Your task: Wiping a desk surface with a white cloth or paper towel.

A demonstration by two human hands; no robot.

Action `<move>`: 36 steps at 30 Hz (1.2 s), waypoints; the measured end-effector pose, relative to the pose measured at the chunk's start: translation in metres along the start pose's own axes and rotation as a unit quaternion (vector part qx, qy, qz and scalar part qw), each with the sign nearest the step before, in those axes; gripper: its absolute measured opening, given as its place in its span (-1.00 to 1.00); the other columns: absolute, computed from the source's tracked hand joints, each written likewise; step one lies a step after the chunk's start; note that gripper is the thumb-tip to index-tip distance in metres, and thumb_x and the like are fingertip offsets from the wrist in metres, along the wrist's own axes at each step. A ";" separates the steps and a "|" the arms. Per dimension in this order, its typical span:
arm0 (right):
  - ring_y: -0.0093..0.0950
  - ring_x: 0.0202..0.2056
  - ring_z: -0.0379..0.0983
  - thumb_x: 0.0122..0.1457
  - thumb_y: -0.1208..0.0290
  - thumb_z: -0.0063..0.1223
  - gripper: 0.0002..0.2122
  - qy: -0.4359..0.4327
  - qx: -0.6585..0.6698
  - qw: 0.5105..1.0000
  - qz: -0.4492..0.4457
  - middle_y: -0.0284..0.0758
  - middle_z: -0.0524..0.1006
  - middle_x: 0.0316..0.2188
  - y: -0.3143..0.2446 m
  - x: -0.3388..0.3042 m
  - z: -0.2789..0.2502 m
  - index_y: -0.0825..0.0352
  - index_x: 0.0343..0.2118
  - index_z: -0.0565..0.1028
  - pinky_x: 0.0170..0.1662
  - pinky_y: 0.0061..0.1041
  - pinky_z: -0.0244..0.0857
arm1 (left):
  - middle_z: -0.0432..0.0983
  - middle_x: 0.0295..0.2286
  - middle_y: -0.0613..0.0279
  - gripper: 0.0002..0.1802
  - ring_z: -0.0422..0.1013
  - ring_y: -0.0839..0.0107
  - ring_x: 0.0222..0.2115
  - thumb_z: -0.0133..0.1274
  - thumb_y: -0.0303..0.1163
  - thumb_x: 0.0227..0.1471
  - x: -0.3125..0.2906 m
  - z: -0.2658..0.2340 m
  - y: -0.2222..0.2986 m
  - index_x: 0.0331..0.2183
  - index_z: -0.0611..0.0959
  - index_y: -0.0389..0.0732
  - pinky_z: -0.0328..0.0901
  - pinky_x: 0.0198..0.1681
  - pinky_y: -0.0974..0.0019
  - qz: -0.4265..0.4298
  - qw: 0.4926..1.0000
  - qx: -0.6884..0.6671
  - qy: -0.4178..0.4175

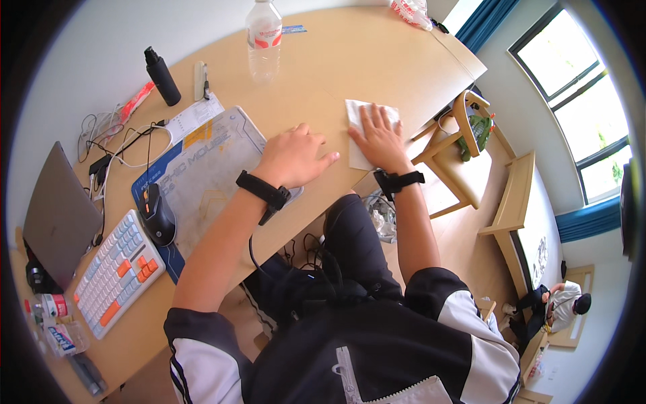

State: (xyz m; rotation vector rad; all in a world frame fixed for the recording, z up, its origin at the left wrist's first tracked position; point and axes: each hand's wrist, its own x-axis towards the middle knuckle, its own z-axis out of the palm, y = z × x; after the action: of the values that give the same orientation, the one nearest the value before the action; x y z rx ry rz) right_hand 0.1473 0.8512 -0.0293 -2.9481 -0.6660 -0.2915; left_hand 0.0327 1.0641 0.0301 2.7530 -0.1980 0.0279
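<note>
White sheet (359, 157), perhaps cloth, lies under the right hand (381, 140), fingers wide; left hand (293, 157), fingers loosely curled.

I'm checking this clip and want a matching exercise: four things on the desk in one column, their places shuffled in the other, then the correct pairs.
Things:
1. Thin white rectangular sheet
2. Black computer mouse with orange accents
3. White, blue and orange keyboard
4. Clear plastic bottle with a red-and-white label

Places:
A. Beside the open grey laptop
B. Next to a small flat blue card
C. Under the right hand
D. On the grey-and-blue patterned mat

Pairs: 1-C, 2-D, 3-A, 4-B
</note>
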 end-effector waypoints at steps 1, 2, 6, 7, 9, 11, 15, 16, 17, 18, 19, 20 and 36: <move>-0.07 0.41 -0.10 0.31 -0.13 -0.18 -0.31 0.006 0.005 0.999 -0.042 -0.04 0.06 0.38 -0.014 0.000 0.003 0.23 0.36 0.13 0.33 0.21 -0.18 | 0.52 -0.08 0.07 -0.45 0.46 0.11 -0.05 0.01 0.09 0.16 -0.001 -0.001 -0.002 -0.07 0.66 -0.15 0.35 0.03 0.12 -0.005 1.000 0.001 0.000; -0.06 0.41 -0.10 0.32 -0.12 -0.19 -0.32 0.012 0.010 0.996 -0.083 -0.03 0.07 0.38 -0.028 -0.001 0.005 0.23 0.36 0.13 0.33 0.21 -0.18 | 0.52 -0.08 0.06 -0.46 0.46 0.11 -0.04 0.01 0.09 0.16 -0.002 -0.002 -0.002 -0.08 0.66 -0.15 0.34 0.03 0.12 0.000 1.000 -0.013 -0.006; -0.12 0.40 -0.05 0.28 -0.15 -0.12 -0.30 0.003 0.035 0.981 -0.192 -0.09 0.08 0.38 -0.063 -0.057 -0.012 0.20 0.36 0.15 0.35 0.14 -0.17 | 0.52 -0.09 0.04 -0.47 0.46 0.10 -0.03 0.01 0.09 0.16 -0.007 0.007 -0.015 -0.08 0.66 -0.15 0.34 0.04 0.10 0.022 0.999 -0.039 0.028; -0.14 0.41 -0.06 0.27 -0.16 -0.10 -0.29 0.000 0.030 0.982 -0.185 -0.11 0.07 0.39 -0.056 -0.066 -0.015 0.19 0.36 0.15 0.36 0.13 -0.17 | 0.52 -0.09 0.03 -0.48 0.45 0.10 -0.03 0.02 0.09 0.15 -0.007 0.003 -0.012 -0.09 0.67 -0.13 0.33 0.05 0.10 0.009 1.000 -0.014 0.012; -0.19 0.42 -0.09 0.27 -0.16 -0.08 -0.28 -0.007 -0.003 0.990 -0.138 -0.15 0.05 0.41 -0.015 -0.064 -0.016 0.17 0.37 0.15 0.37 0.09 -0.19 | 0.52 -0.09 0.03 -0.48 0.45 0.10 -0.02 0.02 0.09 0.15 -0.001 0.006 -0.006 -0.09 0.67 -0.13 0.33 0.05 0.10 0.013 1.000 -0.007 0.016; -0.18 0.43 -0.12 0.27 -0.15 -0.08 -0.28 0.006 0.001 1.000 -0.031 -0.16 0.03 0.41 0.030 -0.039 -0.001 0.17 0.38 0.13 0.35 0.20 -0.25 | 0.52 -0.10 0.05 -0.48 0.45 0.11 -0.01 0.01 0.10 0.16 0.002 0.005 0.001 -0.09 0.67 -0.12 0.34 0.06 0.11 0.022 1.000 -0.008 0.004; -0.14 0.43 -0.17 0.33 -0.19 -0.31 -0.29 -0.028 -0.020 0.998 0.046 -0.10 0.00 0.42 0.016 0.002 -0.004 0.24 0.38 0.09 0.34 0.27 -0.35 | 0.52 -0.11 0.06 -0.48 0.45 0.10 -0.02 0.01 0.10 0.16 -0.002 0.008 -0.006 -0.09 0.67 -0.12 0.34 0.05 0.11 0.003 1.000 -0.004 0.010; -0.12 0.43 -0.16 0.34 -0.19 -0.34 -0.29 -0.021 -0.018 0.999 0.031 -0.09 0.00 0.41 -0.002 0.007 0.001 0.25 0.38 0.08 0.34 0.26 -0.35 | 0.53 -0.12 0.06 -0.48 0.46 0.10 -0.03 0.01 0.10 0.16 -0.005 0.010 -0.008 -0.09 0.67 -0.11 0.34 0.05 0.11 0.006 1.000 -0.001 0.017; -0.10 0.43 -0.15 0.35 -0.17 -0.34 -0.30 -0.018 -0.009 1.000 -0.007 -0.08 0.01 0.41 -0.017 0.004 0.004 0.24 0.39 0.07 0.35 0.24 -0.34 | 0.53 -0.12 0.06 -0.48 0.46 0.09 -0.04 0.01 0.10 0.16 -0.006 0.012 -0.012 -0.10 0.67 -0.11 0.34 0.04 0.10 0.010 1.000 0.002 0.025; -0.09 0.42 -0.14 0.34 -0.13 -0.29 -0.31 -0.010 -0.022 0.999 -0.045 -0.07 0.03 0.40 -0.034 -0.001 0.011 0.25 0.38 0.08 0.35 0.21 -0.28 | 0.53 -0.12 0.06 -0.48 0.46 0.09 -0.04 0.01 0.10 0.16 -0.006 0.008 -0.013 -0.10 0.67 -0.11 0.34 0.04 0.10 0.004 1.000 0.003 0.029; -0.09 0.42 -0.13 0.33 -0.12 -0.24 -0.32 -0.002 -0.023 0.995 -0.098 -0.07 0.04 0.40 -0.046 -0.012 0.012 0.25 0.37 0.10 0.35 0.20 -0.25 | 0.53 -0.13 0.06 -0.48 0.47 0.09 -0.05 0.01 0.11 0.16 -0.006 0.003 -0.011 -0.10 0.67 -0.10 0.34 0.05 0.09 0.003 1.000 -0.015 0.004; -0.09 0.42 -0.12 0.32 -0.11 -0.19 -0.32 0.005 -0.023 0.988 -0.152 -0.06 0.05 0.39 -0.055 -0.025 0.011 0.26 0.36 0.13 0.35 0.19 -0.23 | 0.53 -0.13 0.05 -0.49 0.47 0.09 -0.05 0.00 0.11 0.16 -0.006 0.001 -0.010 -0.11 0.67 -0.10 0.34 0.05 0.09 0.000 0.999 -0.033 -0.022; -0.09 0.42 -0.13 0.32 -0.15 -0.24 -0.29 -0.011 -0.007 0.998 -0.056 -0.05 0.03 0.40 -0.038 -0.007 0.005 0.24 0.38 0.10 0.35 0.20 -0.27 | 0.52 -0.05 0.08 -0.45 0.47 0.09 -0.02 -0.01 0.13 0.16 -0.003 -0.001 -0.014 -0.07 0.67 -0.10 0.34 0.06 0.09 -0.004 0.999 -0.038 -0.020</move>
State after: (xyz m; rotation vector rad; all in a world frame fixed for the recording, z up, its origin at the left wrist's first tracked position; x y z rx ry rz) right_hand 0.1253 0.8833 -0.0332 -2.9358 -0.8375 -0.2752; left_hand 0.0321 1.0780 0.0260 2.6800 -0.1958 -0.0371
